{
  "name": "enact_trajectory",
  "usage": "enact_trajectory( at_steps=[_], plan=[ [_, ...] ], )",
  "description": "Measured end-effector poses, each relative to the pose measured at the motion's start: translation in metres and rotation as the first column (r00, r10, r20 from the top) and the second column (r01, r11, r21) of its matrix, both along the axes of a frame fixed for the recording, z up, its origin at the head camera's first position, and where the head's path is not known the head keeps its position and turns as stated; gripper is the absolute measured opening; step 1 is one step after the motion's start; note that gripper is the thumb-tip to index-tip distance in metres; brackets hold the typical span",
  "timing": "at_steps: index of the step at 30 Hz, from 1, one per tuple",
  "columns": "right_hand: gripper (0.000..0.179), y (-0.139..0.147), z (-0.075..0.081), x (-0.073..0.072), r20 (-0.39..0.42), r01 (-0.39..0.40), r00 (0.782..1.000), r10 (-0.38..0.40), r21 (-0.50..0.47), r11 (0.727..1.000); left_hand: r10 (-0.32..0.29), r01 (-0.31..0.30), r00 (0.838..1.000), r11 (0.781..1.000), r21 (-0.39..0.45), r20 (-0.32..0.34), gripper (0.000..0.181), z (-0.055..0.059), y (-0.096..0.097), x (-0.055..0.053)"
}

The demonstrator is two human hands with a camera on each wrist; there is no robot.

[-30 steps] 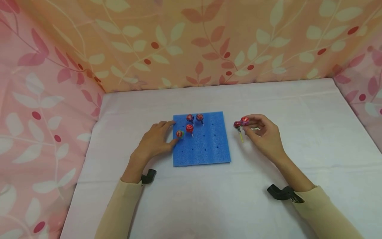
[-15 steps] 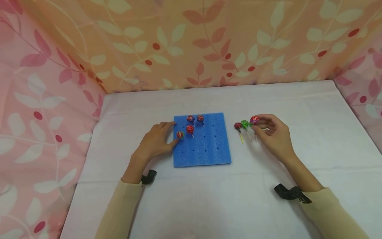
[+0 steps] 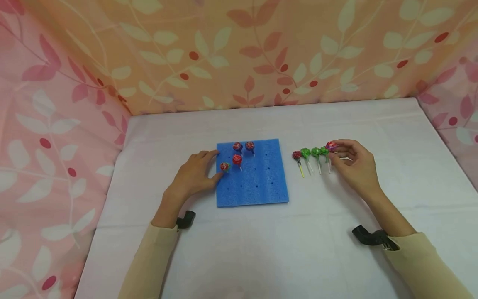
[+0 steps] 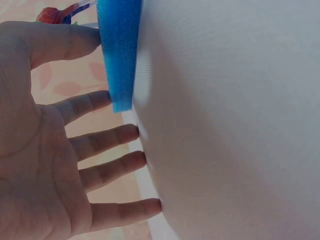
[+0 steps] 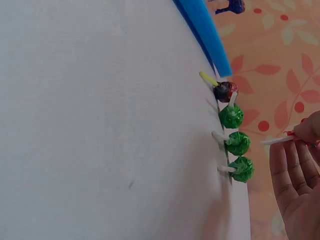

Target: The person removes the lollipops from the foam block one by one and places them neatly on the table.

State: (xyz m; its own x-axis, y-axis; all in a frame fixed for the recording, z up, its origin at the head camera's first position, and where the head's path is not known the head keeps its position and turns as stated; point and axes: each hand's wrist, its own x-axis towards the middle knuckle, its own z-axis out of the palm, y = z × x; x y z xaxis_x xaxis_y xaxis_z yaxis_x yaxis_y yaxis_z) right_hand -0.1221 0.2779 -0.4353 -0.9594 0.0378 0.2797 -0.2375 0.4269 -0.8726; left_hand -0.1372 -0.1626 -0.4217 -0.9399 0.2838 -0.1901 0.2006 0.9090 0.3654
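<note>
Judged part-done: four lollipops are planted in the blue foam board mid-frame, several holes unfilled; right of center, four loose lollipops are left and a red-purple lollipop is pinched by the right hand, the board's edge touched by the left hand, fingers extended.

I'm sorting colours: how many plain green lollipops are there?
3, in a row on the white cloth: left one, middle one, right one, between the yellow-stick lollipop and right hand.

The right grip has shifted rightward, more green lollipops showing.
</note>
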Motion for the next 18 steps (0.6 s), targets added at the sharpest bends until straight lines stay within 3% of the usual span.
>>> enact_trajectory(
  at_steps=[8, 18],
  plan=[
    [0.039, 0.01, -0.006, -0.006, 0.052, 0.028, 0.998, -0.03, 0.027, 0.999, 0.004, -0.004, 1.0, 1.0, 0.008, 0.006, 0.073, -0.001, -0.001, 0.001],
    [0.037, 0.023, -0.011, -0.012, 0.1, 0.052, 0.993, -0.068, 0.16, 0.986, 0.0, 0.0, 1.0, 1.0, 0.01, -0.007, 0.072, -0.001, -0.001, 0.001]
  ],
)
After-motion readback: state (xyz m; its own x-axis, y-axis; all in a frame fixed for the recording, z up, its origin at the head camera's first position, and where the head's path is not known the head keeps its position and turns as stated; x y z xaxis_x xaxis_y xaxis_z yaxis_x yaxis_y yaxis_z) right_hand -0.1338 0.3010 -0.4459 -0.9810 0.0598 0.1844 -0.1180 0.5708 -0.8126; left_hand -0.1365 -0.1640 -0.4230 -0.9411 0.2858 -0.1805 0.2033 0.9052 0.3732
